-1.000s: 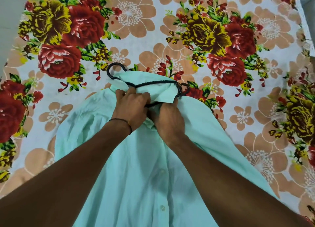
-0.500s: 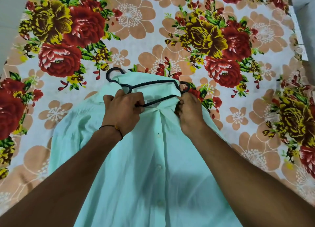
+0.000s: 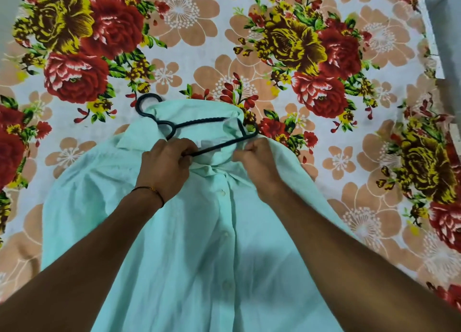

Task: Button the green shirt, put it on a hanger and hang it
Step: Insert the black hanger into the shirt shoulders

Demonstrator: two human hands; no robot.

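One green shirt (image 3: 174, 244), lying front-up on a flowered bedsheet (image 3: 324, 157), collar end away from the camera. Buttoned down the placket, with four pale buttons (image 3: 220, 193) countable along the front. One black hanger (image 3: 199, 122) at the neck opening, hook poking out past the collar on the left, one ribbed arm lying across the open collar, a thinner bar running diagonally back toward the fingers. Two bare hands at the collar. Left hand (image 3: 166, 167), closed, fingers curled around the near end of the hanger bar together with the collar cloth beside it; one thin dark thread band (image 3: 152, 189) round that wrist. Right hand (image 3: 259, 165), closed in a fist, pinching the shirt fabric at the right side of the neck, just beside the hanger's far corner. Both forearms stretched over the shirt front.
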